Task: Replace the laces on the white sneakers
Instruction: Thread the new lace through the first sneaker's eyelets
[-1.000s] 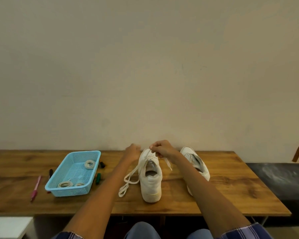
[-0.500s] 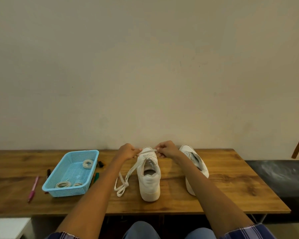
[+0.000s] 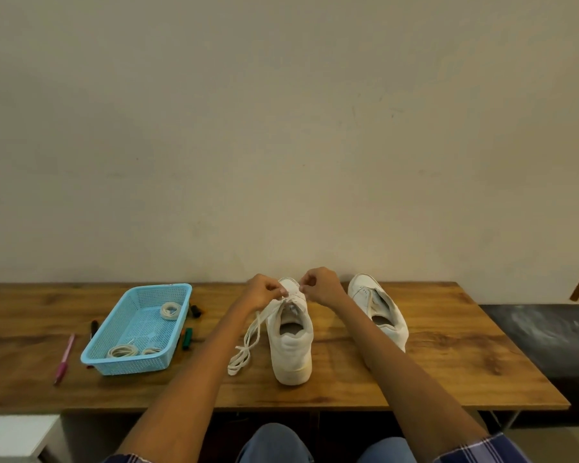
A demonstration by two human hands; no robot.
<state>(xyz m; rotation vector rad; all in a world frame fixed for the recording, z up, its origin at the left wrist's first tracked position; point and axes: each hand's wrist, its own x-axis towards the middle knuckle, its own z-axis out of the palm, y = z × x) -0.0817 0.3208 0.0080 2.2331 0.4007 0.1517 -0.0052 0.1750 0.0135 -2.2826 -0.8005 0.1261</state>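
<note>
Left hand (image 3: pixel 263 292) pinches the white lace (image 3: pixel 248 339), right hand (image 3: pixel 320 285) pinches at the near sneaker's (image 3: pixel 291 345) eyelets, second sneaker (image 3: pixel 378 309) beside, on the bench (image 3: pixel 448 362)

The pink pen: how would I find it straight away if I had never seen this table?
Start at the wooden table and find the blue basket on its left part. Left of the basket, nearer the table's front edge, lies the pink pen. It is the only pink, slender thing; the markers close to the basket are dark or green.
</note>
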